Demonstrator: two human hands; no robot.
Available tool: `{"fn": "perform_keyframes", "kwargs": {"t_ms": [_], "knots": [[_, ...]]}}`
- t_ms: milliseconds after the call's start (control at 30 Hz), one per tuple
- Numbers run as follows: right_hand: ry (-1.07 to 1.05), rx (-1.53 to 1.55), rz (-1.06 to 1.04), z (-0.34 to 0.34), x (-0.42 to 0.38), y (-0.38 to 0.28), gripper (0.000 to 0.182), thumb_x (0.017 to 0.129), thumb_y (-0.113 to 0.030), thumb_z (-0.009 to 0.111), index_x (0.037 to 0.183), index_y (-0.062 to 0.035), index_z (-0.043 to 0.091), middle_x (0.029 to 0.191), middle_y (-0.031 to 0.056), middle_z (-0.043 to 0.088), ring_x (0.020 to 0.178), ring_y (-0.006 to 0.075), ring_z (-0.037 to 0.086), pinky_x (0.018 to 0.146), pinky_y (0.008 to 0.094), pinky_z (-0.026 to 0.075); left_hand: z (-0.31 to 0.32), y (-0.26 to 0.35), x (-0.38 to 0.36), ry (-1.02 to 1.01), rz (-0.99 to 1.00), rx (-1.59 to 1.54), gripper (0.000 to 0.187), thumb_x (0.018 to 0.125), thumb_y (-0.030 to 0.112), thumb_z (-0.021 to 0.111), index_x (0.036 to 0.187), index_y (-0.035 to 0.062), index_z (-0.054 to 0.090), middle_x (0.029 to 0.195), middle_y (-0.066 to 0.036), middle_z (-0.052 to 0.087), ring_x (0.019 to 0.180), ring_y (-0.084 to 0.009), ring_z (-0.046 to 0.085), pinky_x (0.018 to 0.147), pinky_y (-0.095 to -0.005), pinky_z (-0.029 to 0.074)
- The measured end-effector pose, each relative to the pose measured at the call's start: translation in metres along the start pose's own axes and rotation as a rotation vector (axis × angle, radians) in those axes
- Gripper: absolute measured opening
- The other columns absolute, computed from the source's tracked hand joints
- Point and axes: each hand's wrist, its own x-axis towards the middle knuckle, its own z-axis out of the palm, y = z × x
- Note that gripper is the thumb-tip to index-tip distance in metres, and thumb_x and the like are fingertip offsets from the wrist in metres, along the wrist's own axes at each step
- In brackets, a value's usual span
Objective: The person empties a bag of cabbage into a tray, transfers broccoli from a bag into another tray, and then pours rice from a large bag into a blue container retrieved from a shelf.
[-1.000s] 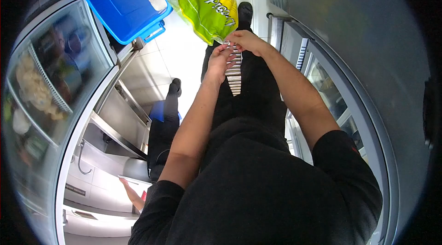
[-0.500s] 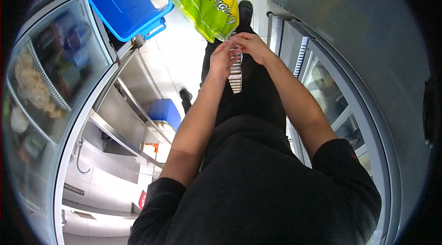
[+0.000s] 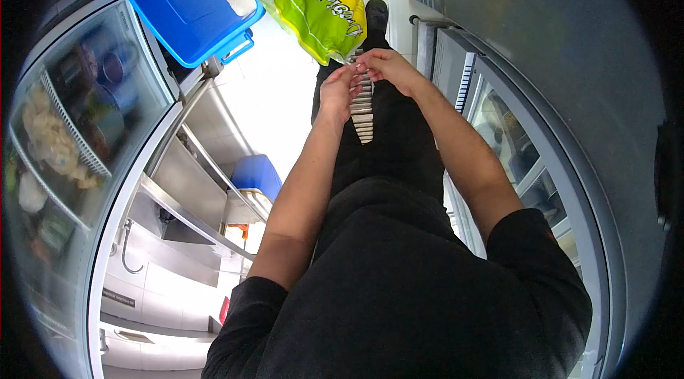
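A green and yellow plastic bag (image 3: 318, 12) with dark lettering hangs in front of my legs, bulging at the far end. Its clear gathered neck comes toward me and ends between my fingers. My left hand (image 3: 339, 90) is closed in a pinch at that neck, palm turned inward. Right beside it, my right hand (image 3: 388, 69) also pinches the neck, thumb and forefinger together. The fingertips of both hands meet there, and what exactly they grip is partly hidden.
An open blue bin (image 3: 191, 12) stands at the upper left, close to the bag. A glass-topped freezer (image 3: 78, 108) holding food lies left. Right is a grey appliance (image 3: 541, 44) with a glass-fronted section. Metal rails (image 3: 214, 158) and a blue container (image 3: 255, 174) are lower left.
My fingers shift slightly at the bag's neck, the left hand a little lower. The bag stays nearly in place, and the view has tilted slightly.
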Motion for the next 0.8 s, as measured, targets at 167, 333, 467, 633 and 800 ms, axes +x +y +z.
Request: {"fn": "perform_keyframes", "kwargs": {"t_ms": [167, 333, 467, 633, 800], "knots": [[-0.01, 0.014, 0.004, 0.002, -0.004, -0.001, 0.019, 0.1, -0.021, 0.058, 0.112, -0.0078, 0.066, 0.094, -0.0029, 0.066, 0.078, 0.0061, 0.056, 0.074, 0.023, 0.049, 0.001, 0.003, -0.003, -0.008, 0.011, 0.019, 0.021, 0.096, 0.021, 0.066, 0.112, 0.0075, 0.066, 0.1, -0.001, 0.071, 0.089, -0.0109, 0.064, 0.079, -0.0285, 0.051], [0.005, 0.023, -0.036, 0.004, 0.0, 0.005, 0.019, 0.097, -0.018, 0.063, 0.11, -0.0039, 0.066, 0.093, 0.0016, 0.068, 0.073, 0.0067, 0.056, 0.067, 0.0216, 0.048, -0.002, -0.002, 0.001, 0.005, 0.028, 0.024, 0.02, 0.096, 0.02, 0.066, 0.111, 0.0068, 0.067, 0.099, -0.001, 0.071, 0.088, -0.0114, 0.065, 0.075, -0.0272, 0.052], [-0.007, -0.01, -0.048, 0.005, 0.003, 0.004, 0.014, 0.094, -0.013, 0.064, 0.105, -0.004, 0.065, 0.091, 0.003, 0.068, 0.072, 0.0071, 0.055, 0.066, 0.0216, 0.047, -0.005, -0.001, 0.003, 0.013, 0.042, 0.047, 0.019, 0.096, 0.019, 0.067, 0.11, 0.006, 0.067, 0.097, -0.002, 0.07, 0.087, -0.0118, 0.065, 0.074, -0.0268, 0.052], [-0.003, -0.004, -0.035, 0.004, 0.006, 0.007, 0.012, 0.096, -0.013, 0.059, 0.102, -0.0039, 0.065, 0.092, 0.0045, 0.069, 0.072, 0.0084, 0.055, 0.066, 0.0229, 0.048, -0.007, -0.001, 0.004, 0.016, 0.05, 0.089, 0.018, 0.096, 0.019, 0.067, 0.108, 0.006, 0.068, 0.096, -0.002, 0.07, 0.087, -0.0123, 0.065, 0.075, -0.0271, 0.052], [0.003, 0.074, 0.022, 0.001, 0.006, 0.006, 0.02, 0.101, -0.02, 0.054, 0.104, -0.0026, 0.064, 0.092, 0.0049, 0.069, 0.073, 0.0094, 0.057, 0.068, 0.025, 0.049, -0.007, -0.001, 0.004, 0.02, 0.048, 0.124, 0.02, 0.096, 0.021, 0.066, 0.109, 0.0061, 0.067, 0.096, -0.002, 0.07, 0.087, -0.013, 0.065, 0.075, -0.0279, 0.051]]}}
